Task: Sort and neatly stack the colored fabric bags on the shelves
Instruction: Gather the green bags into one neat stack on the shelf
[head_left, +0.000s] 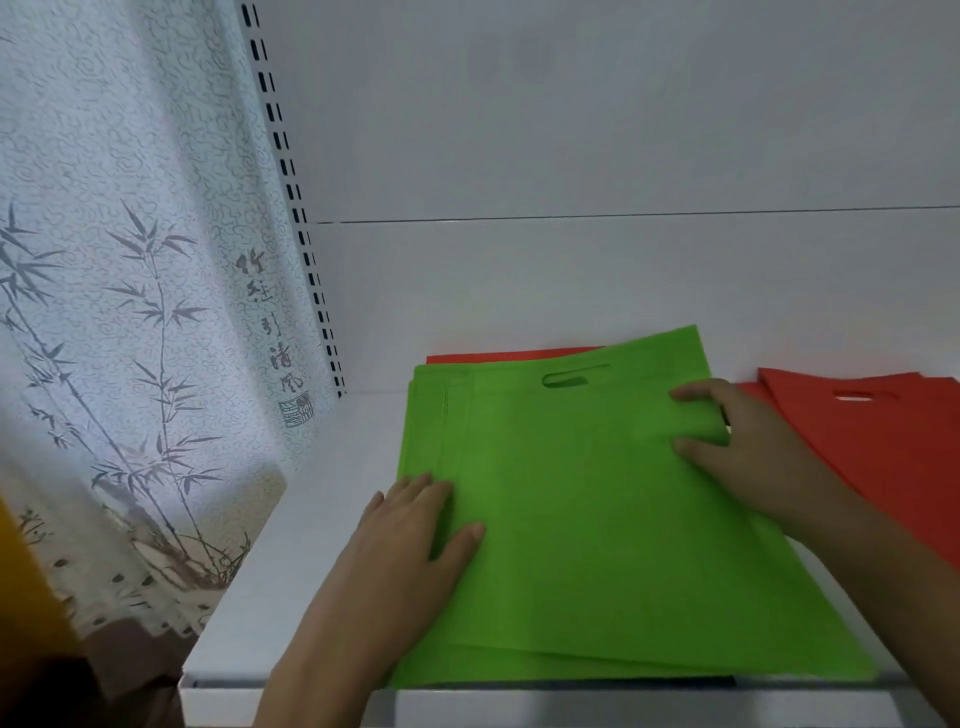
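On the far left hangs a white curtain (130, 312) with gray bamboo drawn on it and some dark writing. A bit of something yellow (21, 587) shows at the left edge, low down. Next to the curtain stands a white post (296, 208) with two rows of small dark slots running down it. It is the side of a white shelf (291, 587) with a plain white back wall (623, 130).

The person's left hand (415, 535) lies flat on the left side of the green bags (597, 519). Its fingers are straight and close together, and it presses down without gripping.

The green bags sit in a pile in the middle of the shelf, reaching its front edge. The pile is not quite even, and edges of lower bags peek out on the left and at the front. The top bag has a cut-out handle hole near the back.

A thin strip of a red bag (514, 356) shows behind the green pile.

The right hand (748, 452) holds the right edge of the top green bag, with the thumb curled over a fold of it.

More red bags (883, 447) lie on the far right of the shelf, just beside the green pile.
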